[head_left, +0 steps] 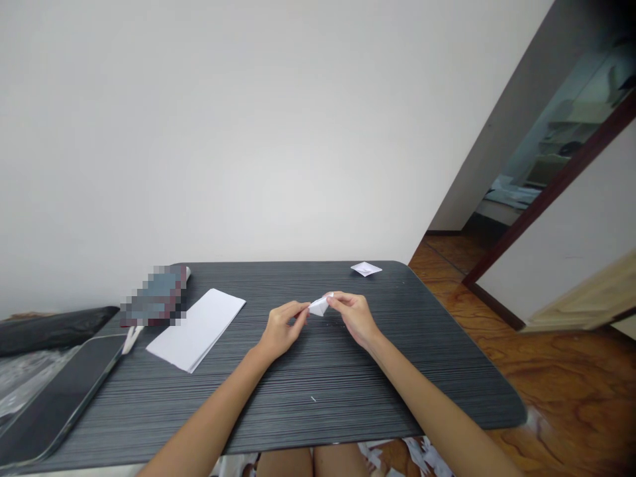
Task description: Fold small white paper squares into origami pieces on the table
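Both of our hands met over the middle of the dark striped surface (318, 391) in the head view. Our left hand (282, 329) pinched one end of a small white folded paper (318, 306), thumb and fingertips closed on it. Our right hand (356, 316) gripped the other end the same way, holding the paper just above the surface. To the left lay a folded white sheet (196, 329), with a blurred-out object (155, 295) beyond it and a dark phone (59, 397) near the edge. A second small folded paper (366, 268) sat at the far edge, well apart.
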Demonstrator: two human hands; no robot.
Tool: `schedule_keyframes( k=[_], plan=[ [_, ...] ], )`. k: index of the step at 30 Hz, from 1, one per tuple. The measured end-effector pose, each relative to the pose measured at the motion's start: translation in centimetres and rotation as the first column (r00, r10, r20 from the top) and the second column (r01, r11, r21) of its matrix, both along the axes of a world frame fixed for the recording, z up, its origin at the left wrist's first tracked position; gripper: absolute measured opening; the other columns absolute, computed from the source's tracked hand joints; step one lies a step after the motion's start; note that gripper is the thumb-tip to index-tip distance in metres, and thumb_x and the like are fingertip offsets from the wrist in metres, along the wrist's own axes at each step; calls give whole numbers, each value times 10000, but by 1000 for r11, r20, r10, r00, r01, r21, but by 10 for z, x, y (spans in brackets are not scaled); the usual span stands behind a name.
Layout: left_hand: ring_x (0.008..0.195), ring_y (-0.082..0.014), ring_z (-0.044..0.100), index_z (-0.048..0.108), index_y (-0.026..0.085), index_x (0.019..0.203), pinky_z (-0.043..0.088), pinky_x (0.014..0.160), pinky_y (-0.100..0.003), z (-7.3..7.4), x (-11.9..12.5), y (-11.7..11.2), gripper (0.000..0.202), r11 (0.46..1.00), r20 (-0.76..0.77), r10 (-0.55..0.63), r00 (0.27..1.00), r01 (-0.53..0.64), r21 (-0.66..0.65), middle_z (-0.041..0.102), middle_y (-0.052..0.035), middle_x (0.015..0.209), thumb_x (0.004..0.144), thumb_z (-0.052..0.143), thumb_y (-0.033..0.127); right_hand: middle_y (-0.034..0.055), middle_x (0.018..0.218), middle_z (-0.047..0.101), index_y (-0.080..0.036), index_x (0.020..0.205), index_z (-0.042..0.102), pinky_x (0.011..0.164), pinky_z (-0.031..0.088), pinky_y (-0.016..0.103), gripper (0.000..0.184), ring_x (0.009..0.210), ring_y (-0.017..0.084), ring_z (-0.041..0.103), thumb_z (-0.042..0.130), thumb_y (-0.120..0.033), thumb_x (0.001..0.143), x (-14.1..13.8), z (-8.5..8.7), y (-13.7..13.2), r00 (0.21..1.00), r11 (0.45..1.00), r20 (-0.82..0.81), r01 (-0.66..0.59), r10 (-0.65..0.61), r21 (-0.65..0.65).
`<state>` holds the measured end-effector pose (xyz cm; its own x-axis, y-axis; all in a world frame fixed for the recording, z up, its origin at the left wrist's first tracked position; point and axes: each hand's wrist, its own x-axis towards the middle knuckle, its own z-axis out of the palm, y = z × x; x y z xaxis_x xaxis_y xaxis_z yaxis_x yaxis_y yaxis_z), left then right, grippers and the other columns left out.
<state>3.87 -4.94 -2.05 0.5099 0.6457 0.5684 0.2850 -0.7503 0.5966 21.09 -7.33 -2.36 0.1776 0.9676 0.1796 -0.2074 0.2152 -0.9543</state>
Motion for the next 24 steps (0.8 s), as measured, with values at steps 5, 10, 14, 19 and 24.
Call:
schedule_keyframes(
  k=[5,10,14,19,24],
  plan=[
    [564,-110,531,624,153,883,420,582,-217,3,3,-3,243,992,34,-5,999,9,-128,594,-38,643,799,423,260,9,591,594,-142,562,584,634,413,264,152,580,113,524,692,-249,550,-1,-1,1,994,995,-97,41,-49,-86],
    [522,-99,522,636,128,829,419,534,-202,4,5,-3,245,959,92,-25,995,50,-279,588,-39,642,778,447,275,-18,583,589,-159,738,579,550,397,229,263,526,86,501,710,-204,515,0,2,2,988,995,-155,16,-30,-94],
    [496,-94,500,637,114,789,405,507,-196,3,7,-1,235,931,105,21,994,19,-365,581,-31,599,743,492,293,6,618,601,-142,644,606,594,413,242,186,570,97,524,713,-193,501,-2,2,2,990,994,-141,8,-22,-105],
    [410,-68,408,640,102,768,327,412,-174,1,9,1,311,866,100,19,995,33,-498,520,0,489,743,481,368,7,641,612,-157,624,619,660,426,268,168,625,115,548,718,-191,493,-7,0,1,993,998,-115,4,-12,-66],
    [472,-88,441,637,118,687,331,465,-185,1,9,0,312,935,40,35,999,-19,-353,534,-9,503,766,454,358,19,652,617,-155,643,631,649,431,272,145,623,121,546,695,-241,544,-10,-1,0,993,996,-115,-13,3,-87]
  ],
)
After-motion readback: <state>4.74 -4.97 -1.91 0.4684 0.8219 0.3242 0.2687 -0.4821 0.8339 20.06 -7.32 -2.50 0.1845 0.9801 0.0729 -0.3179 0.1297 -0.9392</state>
